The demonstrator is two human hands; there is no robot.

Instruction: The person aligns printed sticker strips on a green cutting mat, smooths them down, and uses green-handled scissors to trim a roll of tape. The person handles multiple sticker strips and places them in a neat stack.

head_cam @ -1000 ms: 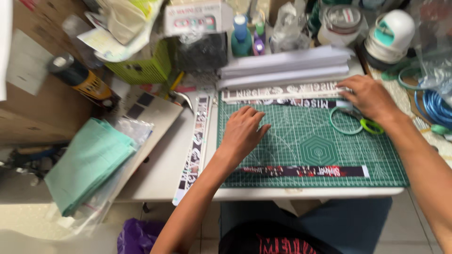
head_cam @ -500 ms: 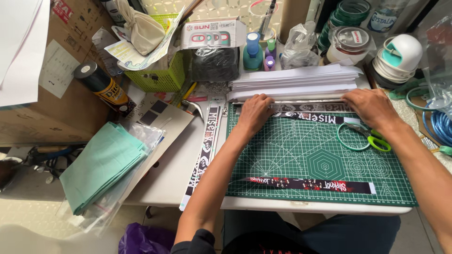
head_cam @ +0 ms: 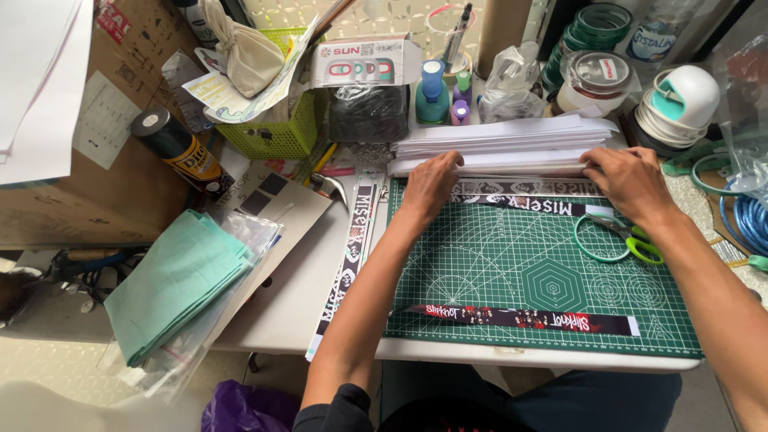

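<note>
My left hand (head_cam: 430, 186) rests with its fingers on the left end of a stack of long white paper strips (head_cam: 504, 144) at the far edge of the green cutting mat (head_cam: 512, 280). At the stack's right end, my right hand (head_cam: 628, 180) presses down in the same way. Just below both hands lie printed black-and-white strips (head_cam: 524, 200) across the mat's top. A dark printed strip with red marks (head_cam: 528, 318) lies near the mat's front edge. Green-handled scissors (head_cam: 620, 238) sit beside my right wrist.
A long printed strip (head_cam: 346, 260) runs down the table left of the mat. Folded teal cloth in a clear bag (head_cam: 180, 280) lies at the left. A green basket (head_cam: 272, 128), bottles, tape rolls (head_cam: 596, 24), a black spray can (head_cam: 178, 148) and cardboard boxes crowd the back.
My left hand has moved up from the middle of the mat to the white strip stack. My right hand has shifted onto the stack's right end. The view has tilted nearer.
</note>
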